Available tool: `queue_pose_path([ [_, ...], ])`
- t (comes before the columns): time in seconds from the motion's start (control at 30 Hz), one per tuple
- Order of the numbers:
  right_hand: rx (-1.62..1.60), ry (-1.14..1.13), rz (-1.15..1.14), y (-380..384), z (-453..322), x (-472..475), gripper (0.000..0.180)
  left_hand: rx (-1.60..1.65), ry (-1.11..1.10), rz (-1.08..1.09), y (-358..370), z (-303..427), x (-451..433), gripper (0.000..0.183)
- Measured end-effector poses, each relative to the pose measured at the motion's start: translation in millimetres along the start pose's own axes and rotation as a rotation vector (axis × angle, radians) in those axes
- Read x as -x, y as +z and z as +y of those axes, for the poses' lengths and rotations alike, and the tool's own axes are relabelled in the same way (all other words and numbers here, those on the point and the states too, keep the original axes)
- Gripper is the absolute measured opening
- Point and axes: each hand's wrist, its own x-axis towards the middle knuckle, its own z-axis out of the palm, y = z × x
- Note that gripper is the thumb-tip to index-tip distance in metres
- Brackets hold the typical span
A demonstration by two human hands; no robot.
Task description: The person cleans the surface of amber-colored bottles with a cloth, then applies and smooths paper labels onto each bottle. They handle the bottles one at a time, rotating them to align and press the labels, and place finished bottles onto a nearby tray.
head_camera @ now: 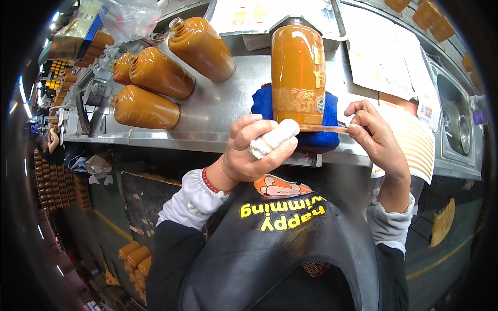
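An orange-brown glazed bottle (297,74) with raised decoration lies on a folded blue cloth (330,116), its base towards me. My left hand (258,145) grips a rolled white cloth (275,139) close to the base. Between the thumb and fingers of my right hand (371,134) is the end of a thin orange strip (327,128), which runs along the bottle's base to the white cloth. Whether the strip sticks to the bottle, I cannot tell.
Several similar bottles (200,48) stand at the left of the metal worktop (218,103). Printed sheets (379,58) and a stack of orange-striped strips (412,144) lie at the right, beside a metal sink (453,112). A person's arm (53,140) shows far left.
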Motion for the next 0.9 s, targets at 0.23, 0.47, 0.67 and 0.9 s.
queue_pose_path([
  [0.23,-0.095,0.087,-0.009,4.9,-2.5,-1.2,0.029,-0.022,0.14,-0.057,-3.8,-6.4,-22.8,0.03],
  [0.47,-0.046,0.008,0.021,6.4,5.0,0.1,0.032,0.348,-0.54,0.062,7.4,-3.8,-15.7,0.032],
  [0.67,-0.034,0.029,0.016,9.9,10.7,-0.8,0.027,0.407,-0.694,0.044,19.1,3.5,-15.4,0.044],
  [0.9,0.022,0.013,0.088,11.7,11.7,2.4,0.025,-0.056,-0.087,0.052,4.9,7.8,-12.2,0.025],
])
